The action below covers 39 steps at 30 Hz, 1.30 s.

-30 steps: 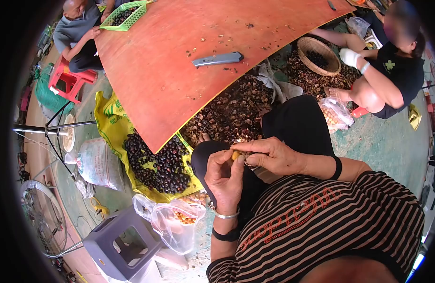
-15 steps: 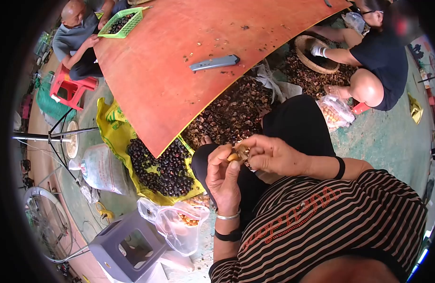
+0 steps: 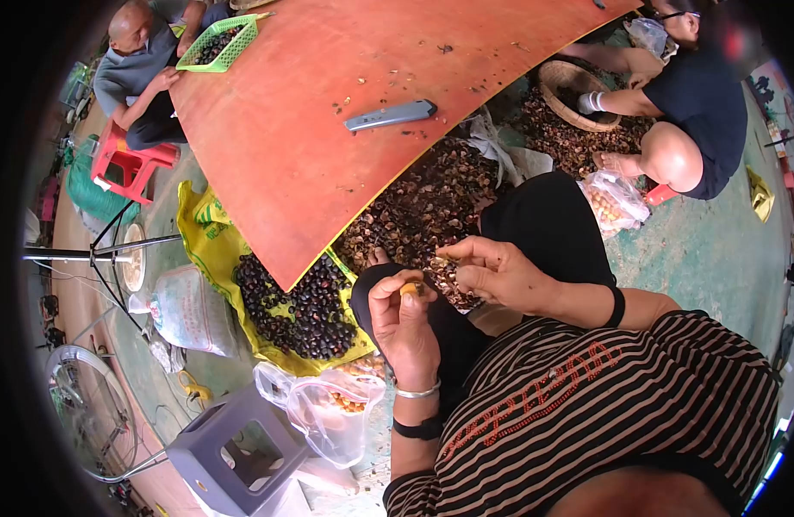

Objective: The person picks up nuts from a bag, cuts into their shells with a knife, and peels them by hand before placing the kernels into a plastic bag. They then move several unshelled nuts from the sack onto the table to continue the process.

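My left hand (image 3: 405, 332) pinches a small yellow peeled nut (image 3: 411, 290) between thumb and fingers; it looks like a chestnut kernel. To its right, my right hand (image 3: 504, 280) has thumb and forefinger closed on a small brownish piece of shell (image 3: 447, 257). The two hands are apart, above my lap. Below them spreads a heap of brown shell pieces (image 3: 405, 207). Left of my knee, dark unpeeled nuts (image 3: 298, 314) lie on a yellow sack (image 3: 199, 228). A clear plastic bag (image 3: 336, 426) nearby contains yellow kernels.
An orange-red board (image 3: 293, 164) bears a grey-handled utility knife (image 3: 391, 115) and a green basket (image 3: 217, 45) of dark nuts. A grey stool (image 3: 229, 452) stands at lower left. Two people sit across, one reaching into a woven basket (image 3: 556, 86); a bag of kernels (image 3: 612, 202) lies nearby.
My hands have drawn apart from where they met around the nut. The left keeps the yellow nut and has shifted slightly left; the right has come away with a shell piece.
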Available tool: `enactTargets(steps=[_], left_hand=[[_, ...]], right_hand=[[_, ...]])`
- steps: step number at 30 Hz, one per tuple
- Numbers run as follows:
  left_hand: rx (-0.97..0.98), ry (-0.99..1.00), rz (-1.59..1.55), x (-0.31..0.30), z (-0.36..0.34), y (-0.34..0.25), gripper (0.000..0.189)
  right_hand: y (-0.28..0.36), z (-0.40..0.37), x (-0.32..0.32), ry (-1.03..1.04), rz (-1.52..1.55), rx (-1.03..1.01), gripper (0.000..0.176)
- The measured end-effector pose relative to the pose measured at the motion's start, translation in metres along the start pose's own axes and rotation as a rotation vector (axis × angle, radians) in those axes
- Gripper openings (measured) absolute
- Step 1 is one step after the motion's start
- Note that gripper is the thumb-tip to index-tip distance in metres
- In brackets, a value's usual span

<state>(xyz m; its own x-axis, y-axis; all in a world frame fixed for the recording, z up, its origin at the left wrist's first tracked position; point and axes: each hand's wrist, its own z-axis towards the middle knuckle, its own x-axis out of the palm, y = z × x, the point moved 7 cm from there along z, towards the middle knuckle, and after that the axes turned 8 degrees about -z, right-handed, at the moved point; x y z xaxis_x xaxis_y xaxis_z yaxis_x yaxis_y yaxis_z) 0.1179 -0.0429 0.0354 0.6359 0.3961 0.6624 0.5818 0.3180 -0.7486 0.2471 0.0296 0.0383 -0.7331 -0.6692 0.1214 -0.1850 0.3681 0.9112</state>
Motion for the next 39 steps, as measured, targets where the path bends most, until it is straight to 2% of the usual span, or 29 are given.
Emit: enactTargets(steps=[1, 2, 3, 7, 11, 17, 21, 24, 25, 26, 28, 31, 32, 39], left_hand=[[-0.076, -0.030, -0.101, -0.002, -0.001, 0.005, 0.019], [-0.154, -0.056, -0.205, -0.002, -0.002, 0.011, 0.020], [-0.158, -0.052, -0.208, -0.001, -0.002, 0.012, 0.020], [-0.144, -0.060, -0.207, 0.001, -0.005, 0.011, 0.023], [-0.101, -0.057, -0.061, -0.003, -0.008, 0.011, 0.029], [0.118, 0.019, 0.214, 0.004, -0.007, -0.001, 0.022], [0.067, 0.017, 0.156, 0.006, -0.007, 0.000, 0.019], [-0.018, -0.013, 0.083, 0.009, -0.008, 0.001, 0.020], [-0.061, -0.058, 0.068, 0.007, -0.008, 0.004, 0.020], [-0.064, -0.060, 0.070, 0.006, -0.008, 0.005, 0.020], [0.022, -0.044, 0.118, 0.005, -0.007, 0.003, 0.022], [0.133, 0.031, 0.182, 0.009, -0.006, -0.004, 0.023], [0.116, 0.037, 0.181, 0.008, -0.007, -0.003, 0.023], [0.208, 0.110, 0.478, 0.012, -0.008, -0.010, 0.028]], right_hand=[[-0.002, -0.001, 0.004, 0.000, 0.004, 0.004, 0.035], [0.004, -0.003, 0.011, 0.025, -0.054, -0.097, 0.035], [0.011, -0.005, 0.014, 0.048, -0.117, -0.201, 0.036], [0.025, -0.012, 0.019, 0.084, -0.319, -0.234, 0.045], [0.022, -0.007, 0.019, 0.099, -0.328, -0.236, 0.046], [0.017, 0.000, 0.015, 0.076, -0.305, -0.317, 0.039], [0.014, 0.004, 0.010, 0.095, -0.237, -0.249, 0.036], [0.000, 0.014, -0.008, -0.066, -0.037, -0.144, 0.034], [0.010, 0.010, -0.007, -0.062, -0.037, -0.145, 0.034], [0.020, 0.004, 0.003, 0.037, -0.072, -0.145, 0.036], [0.028, -0.005, 0.014, 0.159, -0.247, -0.207, 0.041], [0.031, -0.006, 0.018, 0.182, -0.264, -0.223, 0.045], [0.026, -0.005, 0.018, 0.201, -0.273, -0.206, 0.045], [0.012, 0.006, 0.012, 0.237, -0.121, -0.220, 0.040]])
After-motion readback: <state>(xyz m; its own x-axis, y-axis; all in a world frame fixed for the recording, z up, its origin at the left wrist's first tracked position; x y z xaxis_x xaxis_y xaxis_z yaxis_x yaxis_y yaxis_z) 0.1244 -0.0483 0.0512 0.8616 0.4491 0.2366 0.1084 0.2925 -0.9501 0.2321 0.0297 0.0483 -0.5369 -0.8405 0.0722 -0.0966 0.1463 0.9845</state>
